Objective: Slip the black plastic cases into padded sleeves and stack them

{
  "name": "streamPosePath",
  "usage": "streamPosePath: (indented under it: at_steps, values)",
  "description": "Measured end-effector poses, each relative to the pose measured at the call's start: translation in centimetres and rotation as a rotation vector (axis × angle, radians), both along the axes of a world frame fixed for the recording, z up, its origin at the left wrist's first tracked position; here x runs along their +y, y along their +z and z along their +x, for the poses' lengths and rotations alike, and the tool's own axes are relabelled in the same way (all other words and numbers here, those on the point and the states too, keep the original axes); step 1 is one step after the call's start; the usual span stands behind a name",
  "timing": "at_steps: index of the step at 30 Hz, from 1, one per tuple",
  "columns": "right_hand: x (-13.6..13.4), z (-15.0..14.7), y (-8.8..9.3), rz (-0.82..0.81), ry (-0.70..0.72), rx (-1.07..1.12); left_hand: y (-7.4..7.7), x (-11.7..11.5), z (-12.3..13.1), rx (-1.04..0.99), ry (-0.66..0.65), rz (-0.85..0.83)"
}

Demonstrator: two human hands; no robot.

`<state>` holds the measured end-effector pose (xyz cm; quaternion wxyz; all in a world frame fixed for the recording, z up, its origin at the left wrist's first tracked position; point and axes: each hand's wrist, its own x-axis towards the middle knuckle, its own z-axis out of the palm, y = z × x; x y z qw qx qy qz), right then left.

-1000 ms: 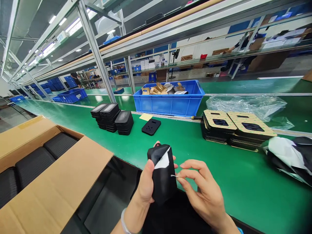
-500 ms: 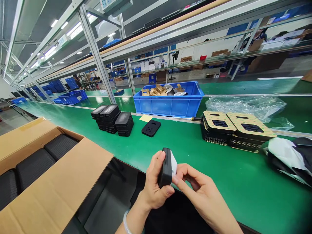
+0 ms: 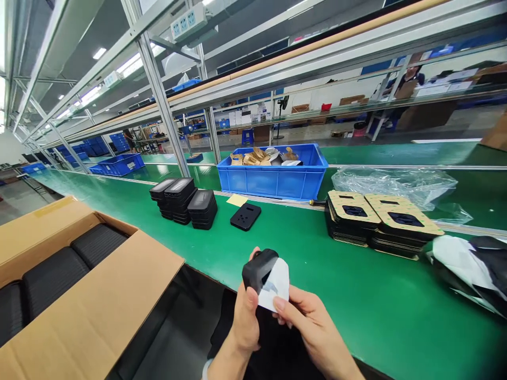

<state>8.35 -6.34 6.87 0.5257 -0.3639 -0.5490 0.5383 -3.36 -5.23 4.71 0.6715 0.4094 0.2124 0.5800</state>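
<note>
My left hand (image 3: pixel 244 322) is closed round a black, rounded rectangular case (image 3: pixel 253 272), held tilted over the front edge of the bench. A white backing sheet (image 3: pixel 279 277) covers part of the case's face and stands partly away from it. Thumb and fingers of my right hand (image 3: pixel 312 319) pinch the sheet's lower edge. Beyond my hands lies a black plate with cut-outs (image 3: pixel 245 212), flat on the green bench (image 3: pixel 293 245). Stacks of black cases (image 3: pixel 180 198) stand to its left.
At left, an open cardboard box (image 3: pixel 130 269) holds black ribbed parts. A blue bin (image 3: pixel 273 182) with paper scraps stands behind. Right are stacked adhesive-backed plates (image 3: pixel 354 240), clear plastic wrap (image 3: pixel 392 182) and a black-and-white bundle (image 3: pixel 467 264). A screwdriver handle (image 3: pixel 317 202) touches the stack.
The case has turned from edge-on, so its face and more of the white sheet now show. My right hand has moved slightly down and left, still pinching the sheet. The view has tilted up slightly.
</note>
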Motion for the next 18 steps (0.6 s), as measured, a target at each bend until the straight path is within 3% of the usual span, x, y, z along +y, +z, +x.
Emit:
streamPosePath:
  at_steps: [6,10,13,18]
  values:
    - [-1.0,-1.4,-3.6,0.058,-0.209,0.136,-0.2,-0.3,1.1,-0.147,-0.049,-0.17]
    - [-1.0,-1.1,-3.3,0.11,-0.204,0.153,-0.4,-0.1,0.9,-0.19,-0.053,-0.198]
    - [-0.8,-0.8,-2.2,0.133,-0.166,-0.028,-0.2,0.2,0.5,-0.226,-0.089,-0.237]
    - [-0.1,-0.6,-2.3,0.18,-0.243,-0.43,-0.7,0.6,-0.4,-0.161,0.057,-0.129]
